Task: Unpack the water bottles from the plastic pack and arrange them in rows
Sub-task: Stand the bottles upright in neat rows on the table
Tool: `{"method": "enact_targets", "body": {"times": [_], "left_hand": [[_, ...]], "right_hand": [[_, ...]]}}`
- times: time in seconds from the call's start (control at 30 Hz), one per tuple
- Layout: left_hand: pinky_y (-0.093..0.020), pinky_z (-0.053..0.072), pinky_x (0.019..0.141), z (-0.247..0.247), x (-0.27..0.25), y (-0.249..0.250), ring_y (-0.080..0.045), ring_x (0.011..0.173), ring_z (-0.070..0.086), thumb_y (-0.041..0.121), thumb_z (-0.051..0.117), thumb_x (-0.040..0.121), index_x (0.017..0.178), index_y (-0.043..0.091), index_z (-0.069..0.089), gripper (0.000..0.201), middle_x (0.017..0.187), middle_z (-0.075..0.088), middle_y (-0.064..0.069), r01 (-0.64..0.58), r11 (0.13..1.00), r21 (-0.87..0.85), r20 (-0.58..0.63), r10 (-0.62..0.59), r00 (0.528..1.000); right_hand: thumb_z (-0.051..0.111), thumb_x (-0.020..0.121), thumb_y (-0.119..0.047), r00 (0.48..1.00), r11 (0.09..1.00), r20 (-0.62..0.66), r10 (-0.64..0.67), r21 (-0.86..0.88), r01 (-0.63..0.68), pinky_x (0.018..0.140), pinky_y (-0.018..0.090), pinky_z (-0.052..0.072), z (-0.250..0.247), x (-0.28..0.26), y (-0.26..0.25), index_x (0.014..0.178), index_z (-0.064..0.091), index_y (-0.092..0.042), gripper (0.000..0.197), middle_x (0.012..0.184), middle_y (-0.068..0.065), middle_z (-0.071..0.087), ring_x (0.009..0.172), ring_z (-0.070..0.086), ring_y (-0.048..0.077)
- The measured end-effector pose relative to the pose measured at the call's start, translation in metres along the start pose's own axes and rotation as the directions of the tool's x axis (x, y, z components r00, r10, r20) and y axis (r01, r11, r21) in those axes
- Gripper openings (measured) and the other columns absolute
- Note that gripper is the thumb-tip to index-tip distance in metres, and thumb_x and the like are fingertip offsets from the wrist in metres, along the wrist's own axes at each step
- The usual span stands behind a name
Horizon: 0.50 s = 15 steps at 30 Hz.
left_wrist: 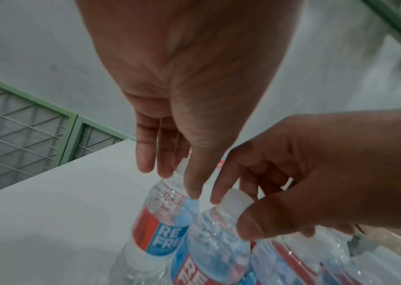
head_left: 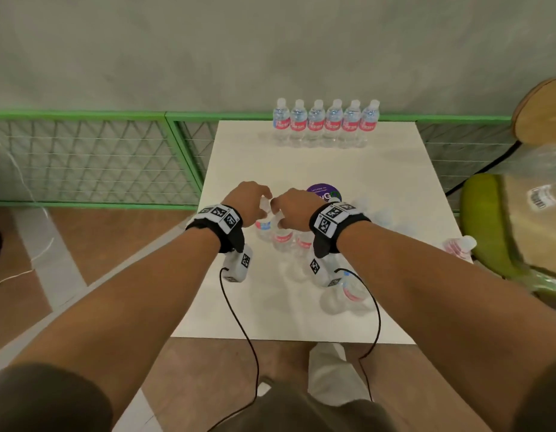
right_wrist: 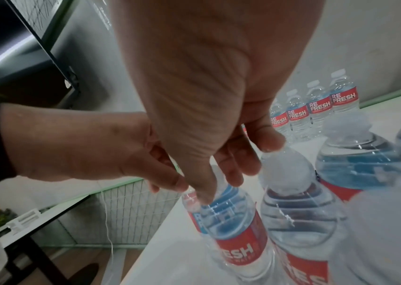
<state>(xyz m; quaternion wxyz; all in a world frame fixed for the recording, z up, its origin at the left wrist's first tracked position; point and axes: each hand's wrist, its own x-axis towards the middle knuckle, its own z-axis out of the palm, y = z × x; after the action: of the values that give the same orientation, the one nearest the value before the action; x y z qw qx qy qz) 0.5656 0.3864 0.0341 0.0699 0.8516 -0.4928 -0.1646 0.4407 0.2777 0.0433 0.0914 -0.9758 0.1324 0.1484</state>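
Observation:
Six water bottles with red labels stand in a row (head_left: 325,124) at the far edge of the white table (head_left: 239,307). Several more bottles cluster under my hands. My left hand (left_wrist: 177,179) reaches down over the leftmost bottle (left_wrist: 155,221), thumb on its shoulder and fingers at its neck. My right hand (left_wrist: 233,214) pinches the white cap (left_wrist: 236,198) of the neighbouring bottle (right_wrist: 233,231) between thumb and forefinger. In the head view both hands (head_left: 270,204) meet above the cluster and hide the bottle tops.
One bottle (head_left: 457,246) lies at the table's right edge and another (head_left: 348,291) sits near the front. Clear plastic wrap (head_left: 535,188) lies on a green chair (head_left: 482,219) to the right. A green mesh fence (head_left: 83,157) runs behind. A purple sticker (head_left: 323,191) marks the table.

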Motion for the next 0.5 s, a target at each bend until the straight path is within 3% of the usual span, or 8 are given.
{"method": "enact_targets", "body": {"times": [0.17, 0.5], "left_hand": [[-0.033, 0.043, 0.089, 0.01, 0.004, -0.005, -0.026, 0.114, 0.053, 0.019, 0.072, 0.085, 0.127, 0.023, 0.06, 0.043, 0.119, 0.054, -0.006, -0.003, 1.0, 0.008, -0.034, 0.003, 0.999], [-0.032, 0.048, 0.079, -0.031, 0.057, -0.017, -0.027, 0.098, 0.06, 0.024, 0.077, 0.08, 0.108, 0.016, 0.069, 0.03, 0.105, 0.064, -0.007, -0.071, 0.995, 0.074, 0.01, 0.071, 0.997]], "right_hand": [[0.058, 0.088, -0.021, 0.996, 0.998, -0.08, 0.03, -0.049, -0.034, 0.062, 0.032, 0.043, 0.007, -0.005, -0.006, 0.123, 0.056, -0.016, 0.035, 0.104, 0.011, 0.063, 0.089, 0.065, 0.031], [0.062, 0.087, -0.026, 0.996, 0.997, -0.092, 0.0, 0.08, 0.007, 0.066, 0.038, 0.052, -0.018, 0.029, 0.025, 0.111, 0.058, -0.011, 0.029, 0.096, 0.012, 0.061, 0.08, 0.062, 0.031]]}}
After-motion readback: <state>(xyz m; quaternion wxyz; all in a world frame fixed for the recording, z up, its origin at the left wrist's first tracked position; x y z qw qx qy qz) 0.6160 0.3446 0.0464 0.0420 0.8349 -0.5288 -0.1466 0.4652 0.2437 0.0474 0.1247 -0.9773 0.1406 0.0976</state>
